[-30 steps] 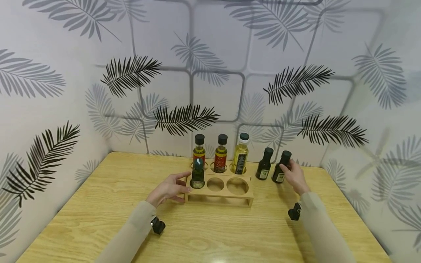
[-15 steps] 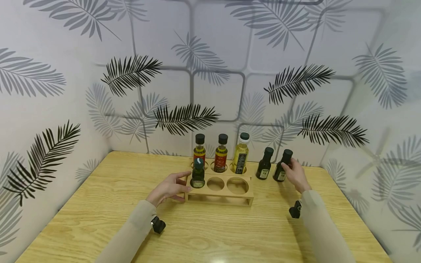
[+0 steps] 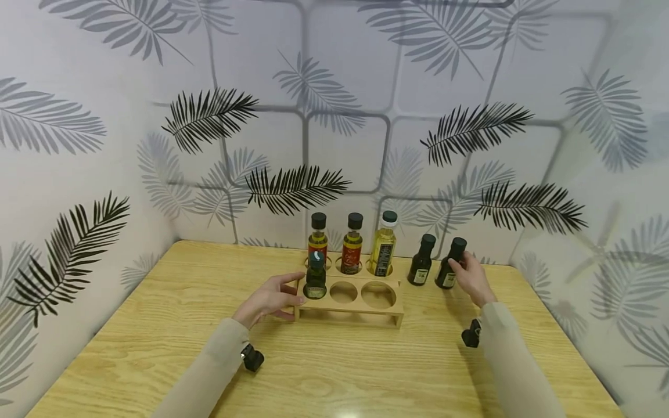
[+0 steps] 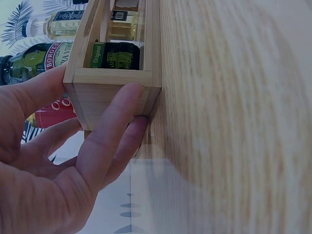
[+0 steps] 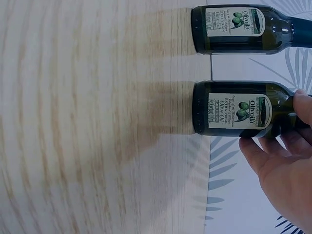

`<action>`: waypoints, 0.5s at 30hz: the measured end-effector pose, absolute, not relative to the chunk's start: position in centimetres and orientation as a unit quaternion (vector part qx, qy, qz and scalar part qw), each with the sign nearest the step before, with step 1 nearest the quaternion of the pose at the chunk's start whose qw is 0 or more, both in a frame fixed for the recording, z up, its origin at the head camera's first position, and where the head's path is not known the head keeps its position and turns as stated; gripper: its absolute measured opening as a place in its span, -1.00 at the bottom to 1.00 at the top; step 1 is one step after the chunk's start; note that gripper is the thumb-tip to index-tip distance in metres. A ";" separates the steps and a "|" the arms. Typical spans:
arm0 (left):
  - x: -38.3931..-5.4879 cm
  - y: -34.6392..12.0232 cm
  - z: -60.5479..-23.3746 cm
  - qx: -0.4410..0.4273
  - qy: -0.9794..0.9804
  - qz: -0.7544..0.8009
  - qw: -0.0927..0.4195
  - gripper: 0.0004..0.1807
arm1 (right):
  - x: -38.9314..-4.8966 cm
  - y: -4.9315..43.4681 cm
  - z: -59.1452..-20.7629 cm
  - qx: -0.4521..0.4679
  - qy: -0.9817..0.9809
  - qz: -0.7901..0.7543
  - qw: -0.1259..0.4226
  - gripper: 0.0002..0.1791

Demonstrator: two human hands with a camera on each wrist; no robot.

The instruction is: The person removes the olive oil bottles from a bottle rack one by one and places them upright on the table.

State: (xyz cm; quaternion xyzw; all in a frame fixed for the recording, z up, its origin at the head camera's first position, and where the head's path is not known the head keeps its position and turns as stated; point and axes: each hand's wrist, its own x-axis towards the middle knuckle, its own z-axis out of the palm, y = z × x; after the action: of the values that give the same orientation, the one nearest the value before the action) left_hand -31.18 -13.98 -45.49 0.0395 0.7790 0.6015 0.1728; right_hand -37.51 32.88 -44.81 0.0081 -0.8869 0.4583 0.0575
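My right hand (image 3: 473, 280) holds a small dark olive oil bottle (image 5: 238, 109) by its upper part, thumb on the near side and fingers behind. The bottle stands upright at the table's back right, and a matching olive oil bottle (image 3: 420, 261) stands just to its left. At the rack's left end, my left hand (image 3: 269, 299) has its fingers spread against the end panel of the two-tier wooden rack (image 4: 112, 78). One dark green bottle (image 3: 315, 276) sits in the front row's left hole. The other two front holes hold nothing.
In the rack's back row are two red-labelled oil bottles (image 3: 352, 249) and a taller pale-yellow oil bottle (image 3: 384, 249). The wooden table (image 3: 334, 366) meets a leaf-patterned wall (image 3: 345, 151) behind and at both sides.
The bottle in my right hand has shifted slightly right and back, a little farther from its matching neighbour. My left hand and the rack have stayed in place.
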 end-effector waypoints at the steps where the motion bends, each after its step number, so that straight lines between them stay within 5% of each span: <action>1: -31.2 -14.0 -45.5 0.040 0.778 0.603 0.173 -0.24 | -37.5 32.9 -44.8 0.008 -0.887 0.458 0.057 -0.39; 15: -31.4 -13.9 -45.7 0.040 0.776 0.606 0.171 -0.24 | -37.4 33.4 -45.0 0.006 -0.878 0.475 0.066 -0.32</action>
State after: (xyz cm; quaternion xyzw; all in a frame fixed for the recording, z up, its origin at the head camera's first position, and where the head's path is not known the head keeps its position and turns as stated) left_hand -31.42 -13.93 -45.71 0.0397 0.7761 0.6056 0.1713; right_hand -37.43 33.41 -45.01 0.0063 -0.8775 0.4749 0.0662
